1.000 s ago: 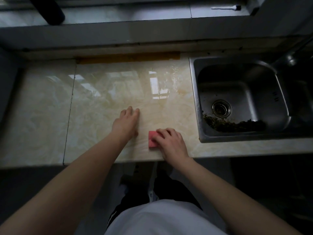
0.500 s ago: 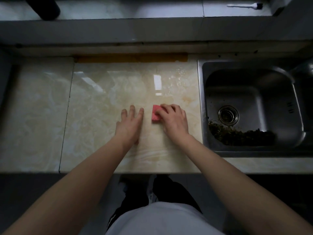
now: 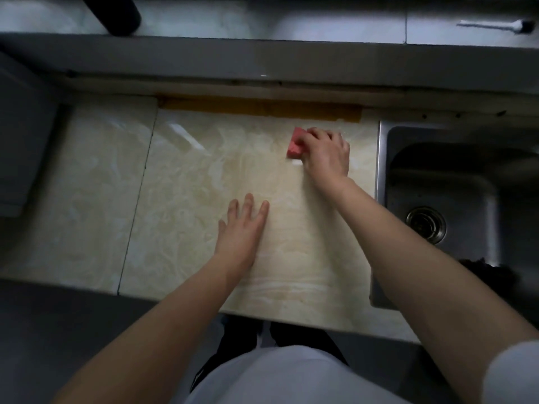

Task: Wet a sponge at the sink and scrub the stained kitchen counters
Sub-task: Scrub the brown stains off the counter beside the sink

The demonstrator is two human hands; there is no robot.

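At the far edge of the counter [image 3: 204,170], just left of the sink [image 3: 437,185]: presses the pink sponge [image 3: 295,142] under curled fingers of the right hand [image 3: 328,154], long axis front-to-back, poking out leftward. Rests the left hand [image 3: 242,228] flat, fingers straight, well nearer the front.

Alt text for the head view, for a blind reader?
The right hand grips a pink sponge against the beige counter near its back edge, beside the steel sink. The left hand lies flat on the counter nearer the front.
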